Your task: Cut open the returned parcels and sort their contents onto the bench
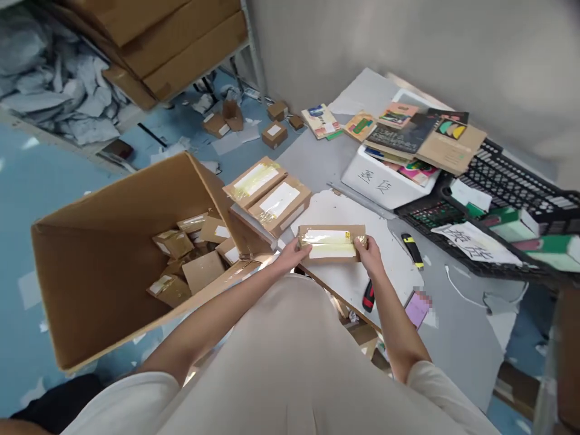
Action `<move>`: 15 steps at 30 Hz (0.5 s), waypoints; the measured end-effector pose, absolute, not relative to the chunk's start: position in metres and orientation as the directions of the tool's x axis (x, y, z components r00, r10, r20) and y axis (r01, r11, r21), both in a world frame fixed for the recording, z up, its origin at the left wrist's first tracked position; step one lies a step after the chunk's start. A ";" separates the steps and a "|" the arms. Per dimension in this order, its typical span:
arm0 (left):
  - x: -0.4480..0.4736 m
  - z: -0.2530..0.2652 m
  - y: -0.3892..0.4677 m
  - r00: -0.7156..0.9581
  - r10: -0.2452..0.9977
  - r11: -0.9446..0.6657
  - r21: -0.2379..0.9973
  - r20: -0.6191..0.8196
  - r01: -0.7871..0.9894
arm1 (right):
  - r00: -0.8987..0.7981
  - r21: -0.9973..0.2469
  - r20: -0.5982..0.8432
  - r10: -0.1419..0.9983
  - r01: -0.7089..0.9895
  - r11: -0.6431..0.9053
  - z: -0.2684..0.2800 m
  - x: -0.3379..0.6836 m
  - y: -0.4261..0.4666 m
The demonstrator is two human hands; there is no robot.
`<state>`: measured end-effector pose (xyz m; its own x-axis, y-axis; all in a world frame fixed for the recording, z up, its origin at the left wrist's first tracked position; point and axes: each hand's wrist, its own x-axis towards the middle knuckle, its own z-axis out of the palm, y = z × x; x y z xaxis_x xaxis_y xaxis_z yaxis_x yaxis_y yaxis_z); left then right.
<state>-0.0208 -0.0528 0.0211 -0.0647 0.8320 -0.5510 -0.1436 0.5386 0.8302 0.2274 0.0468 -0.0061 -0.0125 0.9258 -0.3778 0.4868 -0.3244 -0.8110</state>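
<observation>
A small brown cardboard box with white labels and yellowish tape is held level over the near edge of the grey table. My left hand grips its left end, thumb on top. The right end is in my right hand, also with the thumb on the top face. Beside my left hand, two similar taped boxes lie side by side on the table. A utility knife with red and black handle lies just below my right hand. Another knife, yellow and black, rests to its right.
At left stands a large open carton with several small boxes inside. A white bin piled with books and a black crate occupy the table's right side. A purple phone lies near the front edge. Boxes and paper scraps litter the blue floor.
</observation>
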 end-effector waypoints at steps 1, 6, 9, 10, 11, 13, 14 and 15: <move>-0.018 0.019 -0.048 -0.069 0.845 0.525 0.847 -0.531 -0.086 | 0.026 -0.804 -0.374 0.927 0.490 -0.338 -0.009 0.234 0.035; -0.009 -0.002 -0.027 -0.046 0.903 0.430 0.894 -0.428 0.126 | 0.157 -0.819 -0.369 0.916 0.411 -0.400 -0.027 0.250 -0.016; -0.007 -0.016 -0.015 0.037 0.931 0.355 0.922 -0.364 0.155 | 0.260 -0.832 -0.359 0.896 0.346 -0.434 -0.034 0.244 -0.035; -0.006 -0.021 -0.011 0.056 0.935 0.338 0.927 -0.351 0.164 | 0.283 -0.843 -0.357 0.890 0.313 -0.438 -0.035 0.241 -0.040; -0.006 -0.025 -0.007 0.072 0.934 0.333 0.926 -0.349 0.180 | 0.294 -0.855 -0.360 0.885 0.274 -0.439 -0.035 0.237 -0.042; -0.006 -0.031 0.000 0.099 0.924 0.339 0.912 -0.368 0.231 | 0.302 -0.874 -0.372 0.878 0.205 -0.441 -0.034 0.230 -0.046; -0.007 -0.034 0.003 0.113 0.918 0.343 0.902 -0.381 0.263 | 0.304 -0.879 -0.377 0.875 0.182 -0.442 -0.034 0.228 -0.046; -0.007 -0.038 0.006 0.127 0.911 0.342 0.892 -0.391 0.294 | 0.310 -0.881 -0.379 0.872 0.167 -0.442 -0.033 0.226 -0.046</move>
<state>-0.0071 0.0056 -0.0375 0.1269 0.9114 -0.3915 0.2940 0.3423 0.8924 0.2257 -0.0460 -0.0332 0.3104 0.8718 -0.3789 0.1666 -0.4423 -0.8812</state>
